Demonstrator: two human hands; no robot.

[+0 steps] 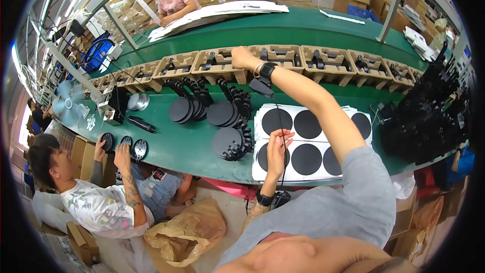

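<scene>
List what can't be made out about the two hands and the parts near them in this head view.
- Right hand: whether it grips anything in the brown moulded pulp tray; its fingers are hidden behind the hand.
- Left hand: what its fingertips pinch on the white sheet of black round discs; too small.
- Stacked black round-based stands: count; they overlap.

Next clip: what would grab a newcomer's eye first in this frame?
Probably the white sheets printed with big black discs, lying on the green conveyor belt in front of the person; the left hand rests on their near edge. The right hand stretches across to a row of brown pulp trays holding black parts. Left of the sheets stand stacks of black round-based stands.
</scene>
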